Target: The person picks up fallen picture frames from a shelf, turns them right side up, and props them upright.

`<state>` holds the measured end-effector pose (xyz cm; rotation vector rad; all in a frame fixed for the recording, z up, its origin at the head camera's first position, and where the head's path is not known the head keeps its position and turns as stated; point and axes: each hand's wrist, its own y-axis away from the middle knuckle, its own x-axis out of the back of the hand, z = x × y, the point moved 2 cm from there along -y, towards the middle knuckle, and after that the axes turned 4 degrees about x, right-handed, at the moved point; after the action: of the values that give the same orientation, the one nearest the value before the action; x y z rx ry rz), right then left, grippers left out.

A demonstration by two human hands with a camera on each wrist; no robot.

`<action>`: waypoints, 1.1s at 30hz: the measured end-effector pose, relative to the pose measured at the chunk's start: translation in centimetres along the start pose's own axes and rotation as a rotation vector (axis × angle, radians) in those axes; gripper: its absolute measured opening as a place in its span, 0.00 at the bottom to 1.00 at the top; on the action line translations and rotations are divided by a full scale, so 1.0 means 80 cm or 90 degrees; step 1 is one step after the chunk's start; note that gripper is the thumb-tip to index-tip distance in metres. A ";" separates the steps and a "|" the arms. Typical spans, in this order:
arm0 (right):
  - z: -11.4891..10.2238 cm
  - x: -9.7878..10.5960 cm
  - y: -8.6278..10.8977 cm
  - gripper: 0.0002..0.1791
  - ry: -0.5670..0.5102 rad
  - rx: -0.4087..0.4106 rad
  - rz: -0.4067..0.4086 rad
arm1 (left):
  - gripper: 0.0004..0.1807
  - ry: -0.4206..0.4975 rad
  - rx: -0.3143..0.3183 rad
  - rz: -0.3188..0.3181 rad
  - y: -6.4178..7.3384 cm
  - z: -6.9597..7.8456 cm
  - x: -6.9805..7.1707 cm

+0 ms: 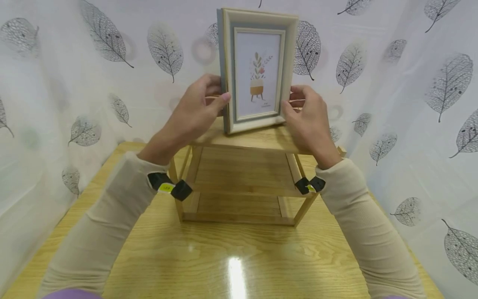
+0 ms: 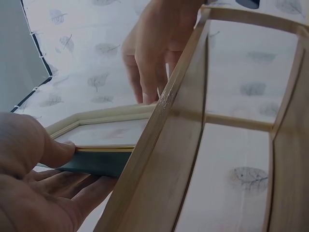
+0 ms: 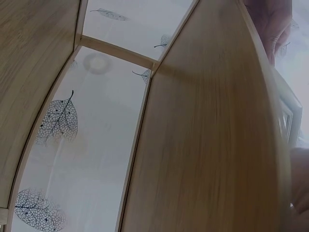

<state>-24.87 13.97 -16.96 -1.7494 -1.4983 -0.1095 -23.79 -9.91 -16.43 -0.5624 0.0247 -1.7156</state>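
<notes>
A picture frame [image 1: 257, 118] with a cream border and a plant print stands upright, slightly turned, at the top board [image 1: 261, 139] of a wooden shelf. My left hand [image 1: 198, 110] grips its left edge, thumb on the front and fingers behind; the left wrist view shows that thumb over the frame's blue-green side [image 2: 96, 162]. On the opposite edge, my right hand [image 1: 308, 116] pinches the frame low down, thumb at the front. In the right wrist view the shelf board hides most of the picture frame [image 3: 289, 108].
The wooden shelf has lower boards [image 1: 242, 172] and slanted side posts. It stands on a glossy wood-grain table [image 1: 179, 257]. A pale curtain [image 1: 142, 25] with leaf prints hangs behind and on both sides.
</notes>
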 end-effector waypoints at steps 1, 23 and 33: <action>-0.001 0.000 0.002 0.23 0.000 -0.002 0.001 | 0.23 0.004 -0.001 0.002 0.001 0.000 -0.001; -0.030 -0.023 0.030 0.26 -0.015 0.108 -0.058 | 0.21 -0.025 -0.052 0.070 0.009 0.007 -0.020; -0.043 -0.036 0.036 0.26 -0.041 0.154 -0.080 | 0.18 -0.024 -0.071 0.076 0.010 0.010 -0.027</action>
<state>-21.82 9.70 -17.69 -1.4790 -1.5959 0.0633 -22.50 -7.88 -16.75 -0.6634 0.1247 -1.5945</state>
